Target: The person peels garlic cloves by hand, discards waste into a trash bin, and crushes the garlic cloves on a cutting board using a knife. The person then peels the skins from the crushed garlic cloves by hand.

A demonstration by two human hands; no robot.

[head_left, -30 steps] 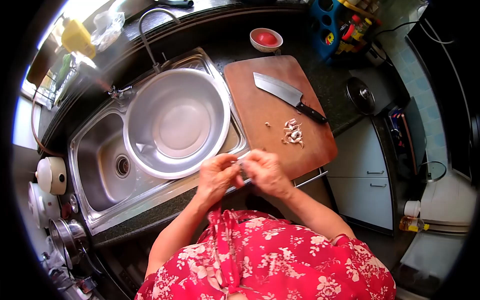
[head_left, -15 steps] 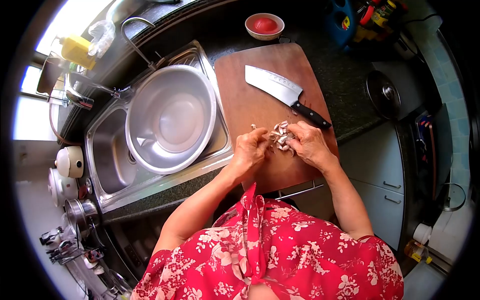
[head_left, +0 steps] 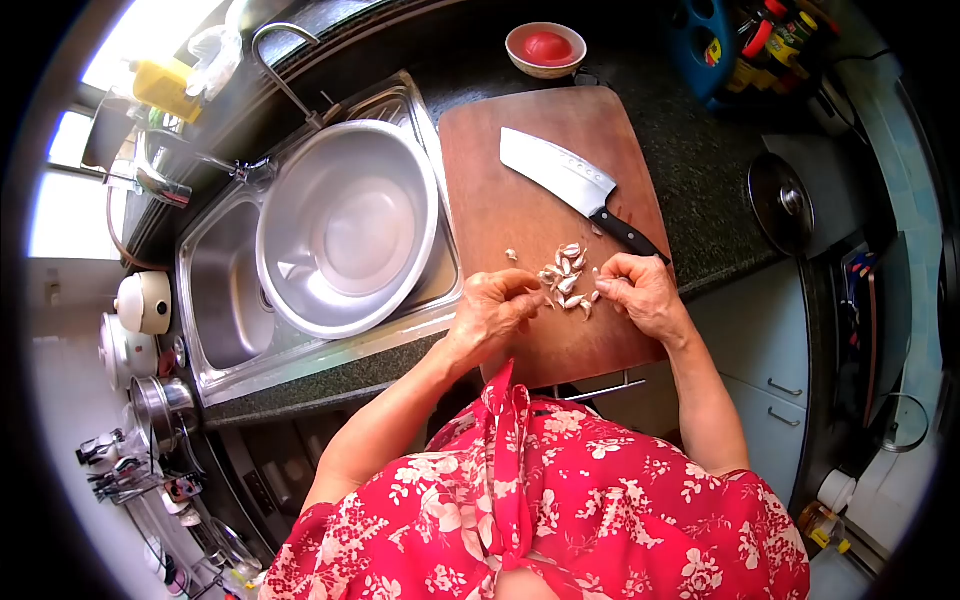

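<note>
Several unpeeled garlic cloves [head_left: 567,275] lie in a loose pile on the wooden cutting board [head_left: 480,190]. Just left of the pile, my left hand [head_left: 492,310] has its fingers curled together over the board; whatever they hold, if anything, is hidden. My right hand [head_left: 645,295] is pinched at the pile's right side, with something small and pale at its fingertips that I cannot make out. Above the pile, a cleaver [head_left: 570,180] rests flat, its black handle pointing to the lower right. A small garlic piece [head_left: 511,254] sits apart, at the upper left of the pile.
A large metal basin [head_left: 350,230] sits over the sink [head_left: 230,300] on the left. Behind the board stands a bowl [head_left: 546,68] with a red item in it. On the right are a pot lid [head_left: 781,204] and a blue rack [head_left: 700,50] with bottles.
My right hand has moved slightly right, away from the garlic, and the cloves are more spread out and visible. The whole view has shifted a little.
</note>
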